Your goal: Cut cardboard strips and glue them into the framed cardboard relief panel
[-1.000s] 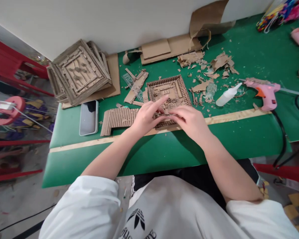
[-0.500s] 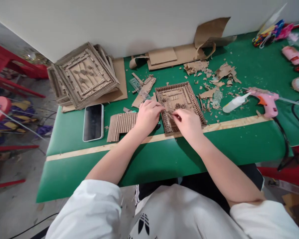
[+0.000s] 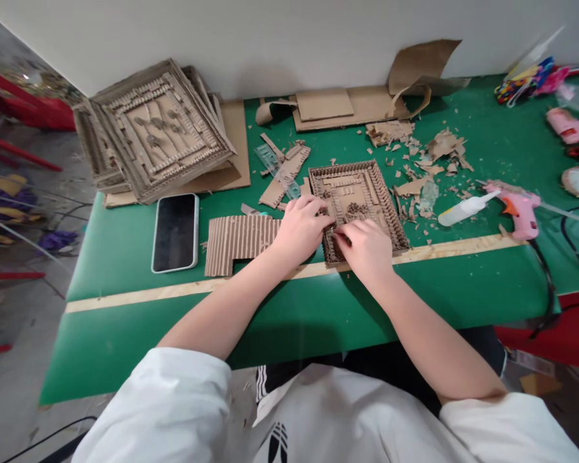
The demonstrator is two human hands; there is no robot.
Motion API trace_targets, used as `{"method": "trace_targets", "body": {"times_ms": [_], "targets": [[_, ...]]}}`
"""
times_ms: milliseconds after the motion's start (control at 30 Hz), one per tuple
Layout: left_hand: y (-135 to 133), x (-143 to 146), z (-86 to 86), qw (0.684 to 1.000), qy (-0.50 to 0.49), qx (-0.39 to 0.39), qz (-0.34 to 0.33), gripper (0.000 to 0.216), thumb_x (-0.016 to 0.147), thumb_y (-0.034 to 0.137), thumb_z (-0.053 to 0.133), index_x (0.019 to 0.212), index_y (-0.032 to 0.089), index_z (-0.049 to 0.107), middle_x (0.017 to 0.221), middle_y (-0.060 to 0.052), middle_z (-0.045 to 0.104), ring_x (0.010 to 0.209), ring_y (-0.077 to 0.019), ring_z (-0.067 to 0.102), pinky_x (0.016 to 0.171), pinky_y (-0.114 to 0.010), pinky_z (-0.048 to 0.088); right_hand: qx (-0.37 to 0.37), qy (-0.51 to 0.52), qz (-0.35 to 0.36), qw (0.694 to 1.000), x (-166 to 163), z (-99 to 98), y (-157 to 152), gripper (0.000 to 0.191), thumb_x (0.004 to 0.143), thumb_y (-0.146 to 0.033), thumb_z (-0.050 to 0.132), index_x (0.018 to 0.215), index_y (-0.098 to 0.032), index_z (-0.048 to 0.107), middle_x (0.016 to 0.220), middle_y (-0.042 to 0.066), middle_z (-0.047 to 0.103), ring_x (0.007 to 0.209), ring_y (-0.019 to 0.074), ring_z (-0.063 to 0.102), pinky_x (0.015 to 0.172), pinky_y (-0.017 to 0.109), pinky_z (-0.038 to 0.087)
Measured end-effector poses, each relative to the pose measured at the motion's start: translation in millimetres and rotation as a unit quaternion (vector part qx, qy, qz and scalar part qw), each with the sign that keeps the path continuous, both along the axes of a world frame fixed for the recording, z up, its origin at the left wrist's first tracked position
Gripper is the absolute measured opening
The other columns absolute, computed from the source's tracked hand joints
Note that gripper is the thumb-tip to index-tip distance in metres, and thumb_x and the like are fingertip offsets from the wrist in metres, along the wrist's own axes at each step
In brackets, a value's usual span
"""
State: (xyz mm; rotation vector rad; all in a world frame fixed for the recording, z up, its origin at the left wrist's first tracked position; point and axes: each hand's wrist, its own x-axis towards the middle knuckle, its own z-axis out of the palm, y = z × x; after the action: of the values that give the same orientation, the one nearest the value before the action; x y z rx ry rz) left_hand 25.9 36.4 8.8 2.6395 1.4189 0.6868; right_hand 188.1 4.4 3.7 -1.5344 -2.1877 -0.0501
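A shallow tray-like frame of corrugated cardboard [image 3: 390,225] lies on the green table, with cardboard strips and small curled cardboard pieces [image 3: 357,210] fixed inside. My left hand [image 3: 303,225] rests at its left wall, fingers bent over the rim and gripping it. Inside the frame, near that same wall, my right hand [image 3: 369,247] has its thumb and forefinger pinched together; whatever sits between them is too small to make out. Both sets of fingertips are close together. Partly under my left forearm lies an L-shaped piece of corrugated cardboard [image 3: 241,238].
Left are a phone [image 3: 175,233] and stacked cardboard frames [image 3: 161,128]. A clear ruler [image 3: 277,170] lies among scraps behind my left hand. Right are torn cardboard bits [image 3: 446,148], a glue bottle [image 3: 468,209] and a pink glue gun [image 3: 523,209] with cable. Cardboard sheets [image 3: 325,106] lie by the wall.
My right hand has shifted toward the frame's left wall, and my left fingers reach slightly further over the rim. The whole view has shifted a little.
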Motion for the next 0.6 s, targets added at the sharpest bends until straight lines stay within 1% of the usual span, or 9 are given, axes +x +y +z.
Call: {"method": "trace_targets", "body": {"times_ms": [100,200,300,367,500,600], "targets": [[0,-3,5.5,1.000,-0.002,0.001,0.011,0.033,0.080,0.005,0.048,0.090,0.023,0.074,0.107,-0.009,0.068,0.106,-0.0282,0.054,0.083,-0.045,0.043,0.062,0.036,0.024,0.997,15,7.5,-2,0.014,0.085,-0.027,0.057,0.082,-0.020,0.069,0.081,0.000,0.066,0.078,0.0112,0.052,0.068,0.023,0.040],[1,-7,13.5,1.000,-0.001,-0.002,0.029,0.035,0.079,0.003,0.047,0.092,0.022,0.073,0.109,-0.009,0.068,0.108,-0.0287,0.054,0.084,-0.046,0.044,0.088,0.058,0.044,0.993,33,14.2,-5,0.012,0.084,-0.023,0.058,0.084,-0.018,0.068,0.082,0.000,0.067,0.078,0.0099,0.054,0.072,0.022,0.044],[4,-13,19.1,0.999,0.004,-0.009,0.041,0.035,0.079,0.003,0.046,0.091,0.021,0.073,0.111,-0.008,0.068,0.110,-0.0291,0.054,0.086,-0.048,0.044,0.111,0.066,0.059,0.990,45,15.4,-5,0.009,0.082,-0.021,0.060,0.084,-0.017,0.068,0.079,0.000,0.067,0.075,0.0090,0.054,0.071,0.021,0.045],[6,-16,19.9,1.000,0.005,-0.014,0.013,0.034,0.079,0.003,0.046,0.091,0.020,0.073,0.109,-0.008,0.070,0.110,-0.0287,0.056,0.088,-0.048,0.045,0.124,0.078,0.066,0.987,49,13.3,-5,0.007,0.081,-0.019,0.062,0.084,-0.016,0.068,0.076,0.000,0.067,0.072,0.0081,0.053,0.070,0.021,0.045],[7,-17,17.2,0.994,0.019,-0.024,-0.103,0.034,0.081,0.004,0.044,0.095,0.019,0.072,0.106,-0.005,0.072,0.108,-0.0266,0.059,0.086,-0.046,0.047,0.122,0.104,0.071,0.985,49,6.0,-8,0.006,0.080,-0.018,0.063,0.083,-0.016,0.067,0.075,0.000,0.067,0.072,0.0078,0.054,0.070,0.022,0.046],[7,-16,15.9,0.989,0.030,-0.012,-0.143,0.033,0.082,0.005,0.044,0.095,0.018,0.071,0.107,-0.005,0.071,0.107,-0.0267,0.061,0.086,-0.045,0.048,0.111,0.128,0.070,0.983,48,2.0,-10,0.005,0.080,-0.018,0.062,0.082,-0.016,0.066,0.075,-0.001,0.067,0.072,0.0073,0.054,0.071,0.022,0.046]]}}
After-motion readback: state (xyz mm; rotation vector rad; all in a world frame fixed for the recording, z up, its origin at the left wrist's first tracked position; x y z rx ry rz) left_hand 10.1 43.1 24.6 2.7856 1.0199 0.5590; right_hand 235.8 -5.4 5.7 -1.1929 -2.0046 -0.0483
